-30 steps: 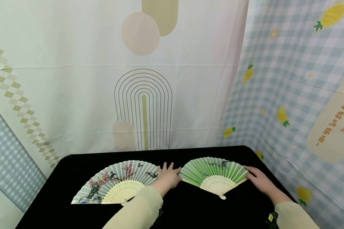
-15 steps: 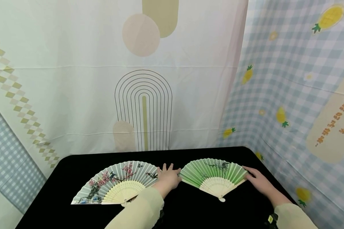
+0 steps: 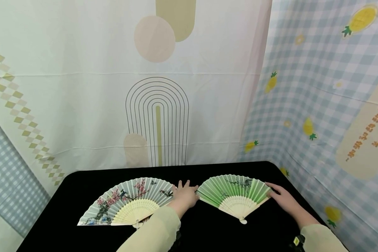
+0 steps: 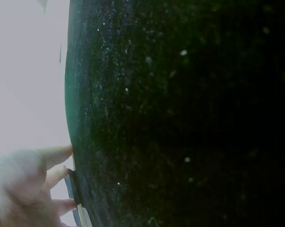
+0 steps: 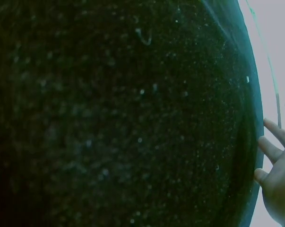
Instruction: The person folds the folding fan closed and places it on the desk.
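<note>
Two folding fans lie spread on a black-covered table in the head view. The green fan (image 3: 236, 190) is on the right, its pale ribs meeting at a pivot towards me. My left hand (image 3: 185, 196) has its fingers spread, and its thumb side touches that fan's left edge. My right hand (image 3: 285, 200) rests its extended fingers against the right edge. Left of my left hand is a pale fan (image 3: 126, 201) with pink blossoms and birds, partly covered by my left sleeve. Both wrist views show extended fingers of the left hand (image 4: 24, 182) and right hand (image 5: 279, 170).
The black table (image 3: 217, 238) has rounded back corners. Behind it hangs a white curtain (image 3: 91, 105) with arch and circle prints. A blue-checked pineapple curtain (image 3: 289, 91) borders the right side. The dark surface fills most of both wrist views.
The green fan has narrowed slightly, its pivot sliding a little towards me. My right hand has moved slightly left with the fan's right edge. My left hand has barely moved.
</note>
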`<state>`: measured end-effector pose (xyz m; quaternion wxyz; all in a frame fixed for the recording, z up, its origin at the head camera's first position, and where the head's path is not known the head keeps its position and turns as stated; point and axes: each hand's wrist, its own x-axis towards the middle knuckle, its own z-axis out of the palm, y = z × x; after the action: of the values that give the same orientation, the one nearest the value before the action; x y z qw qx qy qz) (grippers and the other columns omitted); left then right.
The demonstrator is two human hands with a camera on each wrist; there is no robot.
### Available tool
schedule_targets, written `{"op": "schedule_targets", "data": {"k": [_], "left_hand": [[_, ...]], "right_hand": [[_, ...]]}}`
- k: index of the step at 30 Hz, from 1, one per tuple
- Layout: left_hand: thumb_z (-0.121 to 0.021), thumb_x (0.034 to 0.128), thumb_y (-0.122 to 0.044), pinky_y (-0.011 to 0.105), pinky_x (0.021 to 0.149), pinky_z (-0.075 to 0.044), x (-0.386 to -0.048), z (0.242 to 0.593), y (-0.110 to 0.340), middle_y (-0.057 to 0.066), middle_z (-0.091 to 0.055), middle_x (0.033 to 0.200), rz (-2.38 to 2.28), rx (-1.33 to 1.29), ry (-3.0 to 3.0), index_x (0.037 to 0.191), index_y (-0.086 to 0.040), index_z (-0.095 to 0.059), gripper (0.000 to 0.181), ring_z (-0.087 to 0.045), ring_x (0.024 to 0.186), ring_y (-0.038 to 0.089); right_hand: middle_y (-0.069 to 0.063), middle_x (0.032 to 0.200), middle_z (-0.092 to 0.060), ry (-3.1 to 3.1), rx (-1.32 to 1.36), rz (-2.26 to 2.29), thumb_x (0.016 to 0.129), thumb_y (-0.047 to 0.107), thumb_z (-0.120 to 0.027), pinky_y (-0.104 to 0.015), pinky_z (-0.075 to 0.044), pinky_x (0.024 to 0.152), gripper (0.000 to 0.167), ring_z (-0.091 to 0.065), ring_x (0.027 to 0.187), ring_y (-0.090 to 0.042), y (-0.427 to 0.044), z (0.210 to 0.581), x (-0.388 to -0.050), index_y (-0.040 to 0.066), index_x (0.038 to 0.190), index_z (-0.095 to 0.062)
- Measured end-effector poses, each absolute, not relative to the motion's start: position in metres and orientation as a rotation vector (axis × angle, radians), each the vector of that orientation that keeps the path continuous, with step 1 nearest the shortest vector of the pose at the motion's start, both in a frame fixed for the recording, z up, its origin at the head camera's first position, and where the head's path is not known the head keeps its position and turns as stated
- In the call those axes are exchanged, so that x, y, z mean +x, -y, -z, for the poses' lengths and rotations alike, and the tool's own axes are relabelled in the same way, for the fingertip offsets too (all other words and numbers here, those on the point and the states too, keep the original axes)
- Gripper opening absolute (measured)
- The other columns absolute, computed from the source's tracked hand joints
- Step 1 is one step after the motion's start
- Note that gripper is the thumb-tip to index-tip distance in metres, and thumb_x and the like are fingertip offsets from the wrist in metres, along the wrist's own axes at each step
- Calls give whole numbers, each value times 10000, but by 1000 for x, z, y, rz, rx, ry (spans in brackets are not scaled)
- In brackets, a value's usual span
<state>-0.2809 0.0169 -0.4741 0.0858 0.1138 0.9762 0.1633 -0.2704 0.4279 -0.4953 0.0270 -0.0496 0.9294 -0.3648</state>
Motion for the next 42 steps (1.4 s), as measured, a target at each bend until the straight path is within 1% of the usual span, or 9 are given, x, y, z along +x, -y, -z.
{"op": "schedule_targets", "data": {"k": [14,21,25,27,29,31,34,37,42], "left_hand": [[-623,966,-400,642,1165,-152,-283,478,-20,85,-366,1568,-489,308,-2904,1419,-291,-570,469,-208,1468,410],[-623,965,-406,641,1168,-140,-283,479,-20,81,-356,1574,-497,289,-2894,1420,-296,-568,471,-194,1472,411],[-622,968,-401,641,1168,-140,-283,478,-20,87,-353,1575,-503,287,-2894,1420,-292,-568,469,-191,1473,414],[-623,968,-399,642,1167,-143,-283,478,-19,90,-356,1573,-503,288,-2897,1419,-290,-570,467,-193,1471,417],[-623,967,-398,642,1166,-146,-283,479,-19,92,-357,1573,-500,291,-2899,1418,-288,-571,467,-196,1470,418],[-625,967,-396,645,1165,-146,-283,479,-18,93,-358,1572,-507,294,-2896,1418,-286,-572,468,-196,1469,420],[-625,968,-394,649,1165,-139,-283,478,-18,95,-353,1574,-521,299,-2888,1420,-281,-570,469,-192,1470,422],[-626,968,-389,653,1163,-134,-284,478,-18,95,-355,1573,-528,300,-2884,1419,-279,-571,467,-192,1470,423],[-624,969,-391,656,1161,-141,-284,479,-19,93,-360,1571,-521,301,-2895,1418,-285,-572,465,-199,1467,424]], "right_hand": [[-326,1521,-302,-2858,-203,1184,1052,308,-492,-662,-429,933,559,-316,1339,-553,-425,494,-268,5,1508,-378],[-327,1521,-301,-2858,-215,1205,1055,289,-486,-657,-434,933,543,-329,1332,-550,-424,493,-267,3,1505,-383],[-324,1518,-310,-2872,-192,1208,1053,296,-489,-635,-454,928,537,-378,1305,-536,-424,493,-266,7,1497,-401],[-318,1510,-330,-2882,-166,1199,1050,315,-497,-595,-487,906,545,-437,1268,-509,-424,493,-266,13,1495,-409],[-304,1453,-417,-2875,-126,1217,1044,321,-510,-526,-529,848,550,-533,1178,-447,-423,493,-267,21,1495,-414],[-269,1339,-531,-2858,-74,1254,1035,317,-528,-445,-550,775,554,-605,1056,-354,-423,493,-268,27,1493,-420],[-193,1142,-624,-2803,-31,1358,1027,276,-540,-370,-552,682,554,-631,882,-239,-423,493,-270,5,1492,-410],[-136,1109,-617,-2720,4,1492,1025,260,-552,-377,-578,667,561,-631,849,-201,-425,493,-272,-11,1492,-400],[-72,1093,-611,-2570,62,1704,1022,273,-575,-400,-608,708,596,-643,863,-191,-427,492,-274,-18,1503,-375]]}}
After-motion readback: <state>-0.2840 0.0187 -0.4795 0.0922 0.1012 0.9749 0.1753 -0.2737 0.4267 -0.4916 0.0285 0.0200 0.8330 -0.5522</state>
